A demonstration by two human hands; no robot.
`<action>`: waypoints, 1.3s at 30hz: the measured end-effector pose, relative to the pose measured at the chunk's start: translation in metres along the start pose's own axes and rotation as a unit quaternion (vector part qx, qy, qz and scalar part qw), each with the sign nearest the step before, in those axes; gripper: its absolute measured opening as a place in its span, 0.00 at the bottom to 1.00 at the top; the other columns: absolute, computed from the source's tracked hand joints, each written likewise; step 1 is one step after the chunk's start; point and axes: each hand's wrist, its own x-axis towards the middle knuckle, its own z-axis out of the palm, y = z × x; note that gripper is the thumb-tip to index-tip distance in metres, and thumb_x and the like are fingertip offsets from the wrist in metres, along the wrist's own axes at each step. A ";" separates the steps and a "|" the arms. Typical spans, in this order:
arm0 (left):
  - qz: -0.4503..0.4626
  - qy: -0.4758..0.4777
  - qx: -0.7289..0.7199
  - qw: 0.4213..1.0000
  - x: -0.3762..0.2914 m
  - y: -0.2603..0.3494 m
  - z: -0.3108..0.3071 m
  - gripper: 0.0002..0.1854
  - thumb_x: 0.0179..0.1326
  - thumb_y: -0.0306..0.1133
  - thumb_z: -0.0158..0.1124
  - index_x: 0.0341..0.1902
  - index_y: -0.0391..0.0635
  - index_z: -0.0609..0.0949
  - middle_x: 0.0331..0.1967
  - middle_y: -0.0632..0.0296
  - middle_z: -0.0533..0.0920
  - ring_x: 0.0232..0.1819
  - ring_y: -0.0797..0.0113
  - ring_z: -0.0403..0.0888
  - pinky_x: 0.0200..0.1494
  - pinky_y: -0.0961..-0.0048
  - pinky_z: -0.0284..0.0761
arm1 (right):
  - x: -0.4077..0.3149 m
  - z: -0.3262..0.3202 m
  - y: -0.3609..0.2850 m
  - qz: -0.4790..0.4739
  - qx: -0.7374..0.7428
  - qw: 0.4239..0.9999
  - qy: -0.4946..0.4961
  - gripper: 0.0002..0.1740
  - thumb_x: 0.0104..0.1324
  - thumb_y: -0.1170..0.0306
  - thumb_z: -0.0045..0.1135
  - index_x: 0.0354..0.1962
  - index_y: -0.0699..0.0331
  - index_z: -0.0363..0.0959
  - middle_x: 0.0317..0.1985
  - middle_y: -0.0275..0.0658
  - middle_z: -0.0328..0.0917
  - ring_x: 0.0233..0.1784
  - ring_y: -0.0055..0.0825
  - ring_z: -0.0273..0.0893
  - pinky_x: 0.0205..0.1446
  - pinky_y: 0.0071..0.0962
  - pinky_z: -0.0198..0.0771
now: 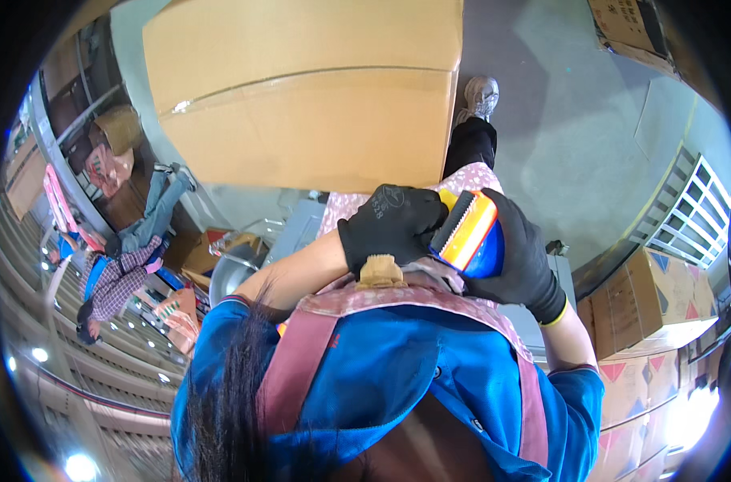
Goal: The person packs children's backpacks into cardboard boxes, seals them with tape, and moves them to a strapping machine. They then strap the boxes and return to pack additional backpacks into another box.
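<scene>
A hand-held tape dispenser [475,235] with an orange-yellow face, a black serrated strip and a blue body is held in front of my apron. My right hand [522,259], in a black glove, wraps around its blue side. From the other side, my black-gloved left hand [392,226] has its fingers curled against the dispenser's edge near the black strip; its fingertips are hidden. A short brown piece with a jagged edge [380,272], apparently tape, sticks up at the bib of my pink floral apron [323,304]. Just beyond my hands lies a large cardboard carton [305,129].
My shoe [481,97] rests on the grey floor [558,144] right of the carton. Printed cartons [636,301] are stacked at the right, near a white metal grid [693,211]. Another person in a checked shirt [115,280] is at the left, near a round grey metal container [230,274].
</scene>
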 end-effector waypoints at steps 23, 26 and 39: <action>-0.173 -0.084 -0.536 0.822 -0.042 0.008 -0.024 0.33 0.59 0.25 0.62 0.67 0.44 0.60 0.56 0.55 0.70 0.54 0.64 0.76 0.47 0.75 0.76 | -0.052 0.025 -0.006 -0.061 0.054 0.997 0.011 0.55 0.31 0.57 0.79 0.57 0.65 0.60 0.46 0.55 0.74 0.43 0.53 0.78 0.47 0.41 0.74; -0.265 -0.138 -0.444 0.845 -0.036 0.011 -0.024 0.16 0.68 0.38 0.52 0.54 0.42 0.72 0.39 0.61 0.78 0.36 0.74 0.79 0.35 0.82 0.75 | -0.053 0.023 -0.007 -0.076 0.070 0.994 -0.016 0.56 0.30 0.57 0.79 0.58 0.65 0.60 0.47 0.54 0.74 0.43 0.53 0.77 0.47 0.41 0.74; -0.096 -0.253 -0.117 0.956 -0.042 0.019 -0.001 0.13 0.43 0.35 0.65 0.30 0.37 0.80 0.28 0.46 0.81 0.32 0.50 0.79 0.38 0.63 0.73 | -0.041 0.024 -0.038 -0.108 -0.033 0.993 -0.033 0.50 0.30 0.56 0.77 0.54 0.60 0.66 0.46 0.49 0.74 0.44 0.49 0.77 0.44 0.40 0.76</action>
